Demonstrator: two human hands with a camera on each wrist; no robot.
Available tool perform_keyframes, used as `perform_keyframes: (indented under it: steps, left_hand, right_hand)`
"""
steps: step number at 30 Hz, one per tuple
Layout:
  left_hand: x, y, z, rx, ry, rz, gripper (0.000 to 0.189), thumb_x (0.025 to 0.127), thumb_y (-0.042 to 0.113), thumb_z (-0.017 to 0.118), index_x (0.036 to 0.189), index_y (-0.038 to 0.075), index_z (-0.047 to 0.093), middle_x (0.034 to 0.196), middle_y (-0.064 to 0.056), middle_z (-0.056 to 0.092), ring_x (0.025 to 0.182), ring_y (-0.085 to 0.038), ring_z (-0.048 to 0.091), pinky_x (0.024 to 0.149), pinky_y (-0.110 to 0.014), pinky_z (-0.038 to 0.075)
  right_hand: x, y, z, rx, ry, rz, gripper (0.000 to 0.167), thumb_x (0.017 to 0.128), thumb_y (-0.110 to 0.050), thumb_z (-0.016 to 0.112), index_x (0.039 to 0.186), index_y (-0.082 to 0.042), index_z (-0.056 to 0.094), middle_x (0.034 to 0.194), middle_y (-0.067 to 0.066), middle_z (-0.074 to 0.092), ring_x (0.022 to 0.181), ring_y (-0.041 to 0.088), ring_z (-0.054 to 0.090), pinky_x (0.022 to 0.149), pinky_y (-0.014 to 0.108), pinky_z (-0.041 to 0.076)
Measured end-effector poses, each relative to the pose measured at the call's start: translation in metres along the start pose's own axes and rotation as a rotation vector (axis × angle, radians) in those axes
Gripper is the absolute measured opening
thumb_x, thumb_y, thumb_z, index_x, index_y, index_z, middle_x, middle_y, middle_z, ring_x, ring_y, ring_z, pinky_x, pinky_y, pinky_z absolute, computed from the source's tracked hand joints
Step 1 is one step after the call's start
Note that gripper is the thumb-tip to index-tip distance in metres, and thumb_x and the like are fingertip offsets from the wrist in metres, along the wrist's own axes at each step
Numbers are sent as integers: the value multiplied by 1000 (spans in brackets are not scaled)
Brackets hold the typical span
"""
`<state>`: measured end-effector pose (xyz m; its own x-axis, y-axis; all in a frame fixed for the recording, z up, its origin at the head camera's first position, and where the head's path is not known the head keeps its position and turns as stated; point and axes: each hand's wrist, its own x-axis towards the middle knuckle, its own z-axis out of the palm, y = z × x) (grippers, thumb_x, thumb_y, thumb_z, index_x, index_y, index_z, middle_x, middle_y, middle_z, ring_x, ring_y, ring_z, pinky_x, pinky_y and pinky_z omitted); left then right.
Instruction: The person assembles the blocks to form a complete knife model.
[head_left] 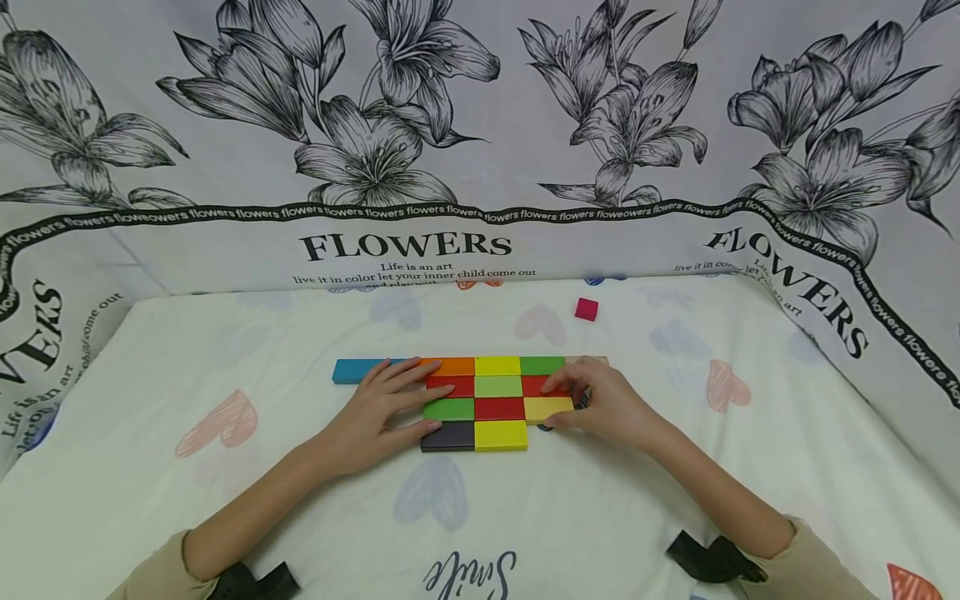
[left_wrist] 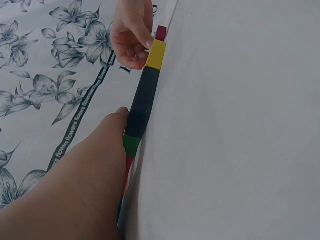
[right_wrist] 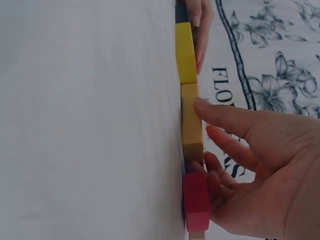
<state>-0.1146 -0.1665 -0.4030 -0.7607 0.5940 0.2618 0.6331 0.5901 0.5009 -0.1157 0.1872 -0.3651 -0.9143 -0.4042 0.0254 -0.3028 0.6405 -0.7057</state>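
Note:
Flat coloured blocks lie side by side in several rows on the cloth. My left hand (head_left: pixel 386 408) rests spread over their left side, its fingertips on the orange block (head_left: pixel 453 367) and red block (head_left: pixel 463 386). Its thumb reaches the black block (head_left: pixel 447 437), beside a bright yellow block (head_left: pixel 501 436). At the right end, my right hand (head_left: pixel 611 404) pinches a pale yellow block (right_wrist: pixel 191 115), thumb at its near edge and index finger over the red block beyond. Other right fingers curl beside a crimson block (right_wrist: pixel 196 200), which the hand mostly hides in the head view.
A loose red cube (head_left: pixel 587 309) lies beyond the rows, toward the back. A blue block (head_left: pixel 362 371) sticks out at the far left of the top row. Flower-printed cloth (head_left: pixel 420 242) rises behind. Black straps (head_left: pixel 712 557) are near the sleeves.

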Motion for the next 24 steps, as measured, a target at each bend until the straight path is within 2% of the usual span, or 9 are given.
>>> perform_keyframes:
  steps: [4,7,11,16,24]
  left_hand:
    - [-1,0,0,-1,1,-4,53,97,37,75,148,26,65,165,-5,46,157,-38,32,125,-69,12]
    - [-1,0,0,-2,-2,-5,53,97,37,75,148,26,64,166,-5,45,157,-38,32,126,-69,12]
    - [-1,0,0,-4,-4,-6,53,97,38,75,148,27,64,166,-4,45,157,-37,31,126,-68,12]
    - [-1,1,0,-6,-5,-6,53,97,37,74,148,26,64,166,-4,45,157,-37,31,126,-67,13]
    - [-1,0,0,-4,-3,2,53,98,37,74,148,26,64,166,-4,45,157,-37,31,126,-67,13]
  right_hand:
    - [-1,-1,-3,20,-7,0,31,84,-16,91,111,-10,77,104,5,65,95,22,58,73,27,52]
    - [-1,-3,-8,51,-17,40,31,86,-17,89,113,-9,76,104,7,64,93,22,60,69,26,54]
    - [-1,-3,-17,75,-9,91,33,88,-17,87,117,-7,74,110,11,67,97,23,62,71,26,58]
    - [-6,1,-28,91,3,101,37,90,-15,85,122,-3,72,120,14,71,102,26,65,77,25,59]
    - [-16,10,-38,77,-7,107,36,91,-18,84,123,-5,72,122,13,71,103,26,64,78,25,59]
